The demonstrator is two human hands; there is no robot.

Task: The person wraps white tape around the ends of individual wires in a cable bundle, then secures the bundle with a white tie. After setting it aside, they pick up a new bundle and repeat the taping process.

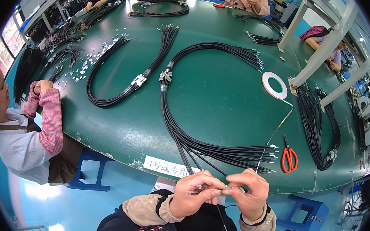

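My left hand and my right hand meet just in front of the green table's near edge, fingertips pinched together on the end of a thin black wire that hangs down toward my lap. A small metal terminal shows between the fingertips. Just beyond my hands, a bundle of black wires with metal tips lies fanned on the table and curves back to a white connector block.
Orange-handled scissors lie to the right, with a white tape roll farther back. More black wire bundles cover the table. A person in a pink checked sleeve sits at left; others work at the far side. Blue stools stand below.
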